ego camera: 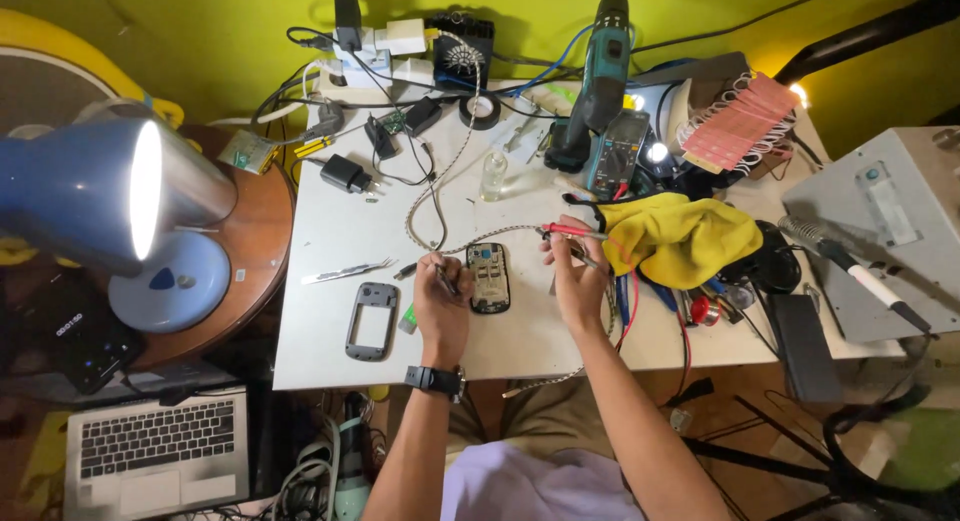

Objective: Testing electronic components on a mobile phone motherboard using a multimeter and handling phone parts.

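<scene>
Hands are working over an opened phone (pixel 488 277) lying between them on the tabletop (pixel 330 231). Left hand (pixel 441 303) is gripping a thin dark tool (pixel 443 277) just beside the phone; right hand (pixel 577 281) is pinching a red-handled tool (pixel 570 231). Judgement: bracing both wrists is keeping the tips steady; light pressure is sparing the board.

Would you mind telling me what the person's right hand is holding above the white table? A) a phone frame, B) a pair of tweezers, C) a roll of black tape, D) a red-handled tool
D: the right hand pinches a red-handled tool just right of the opened phone, while the tweezers and the phone frame lie untouched on the table.
</scene>
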